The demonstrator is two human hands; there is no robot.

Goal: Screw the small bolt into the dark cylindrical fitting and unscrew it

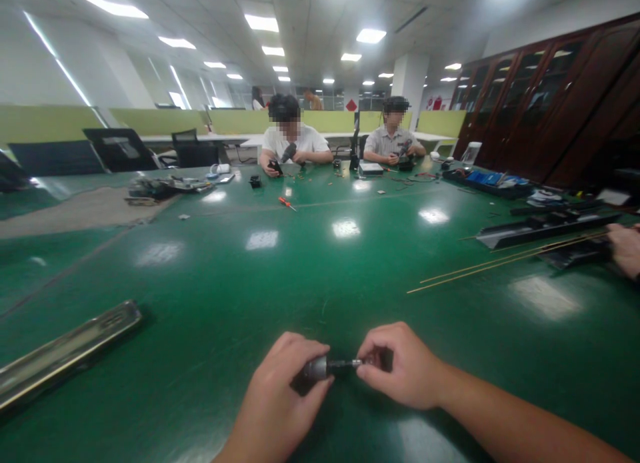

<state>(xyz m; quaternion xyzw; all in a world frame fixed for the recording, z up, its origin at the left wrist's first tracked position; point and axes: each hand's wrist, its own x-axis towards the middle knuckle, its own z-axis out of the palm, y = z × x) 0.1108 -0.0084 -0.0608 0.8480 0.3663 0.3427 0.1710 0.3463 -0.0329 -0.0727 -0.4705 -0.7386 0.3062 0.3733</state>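
Note:
My left hand [285,390] is closed around a short grey cylinder [317,368], held level just above the green table. From the cylinder's right end sticks out a thin dark shaft [341,364] with a silvery tip. Thumb and fingers of my right hand [400,366] pinch together at that tip. Whether a separate small piece sits between these fingertips is too small to tell. Both hands are close together at the near side of the table.
A long metallic tray [70,353] lies at left. Thin brass-coloured rods [500,266] reach in from the right beside black rails [545,230] and another person's hand [625,250]. An orange screwdriver [286,202] lies farther off. Two people sit across the green table [300,276].

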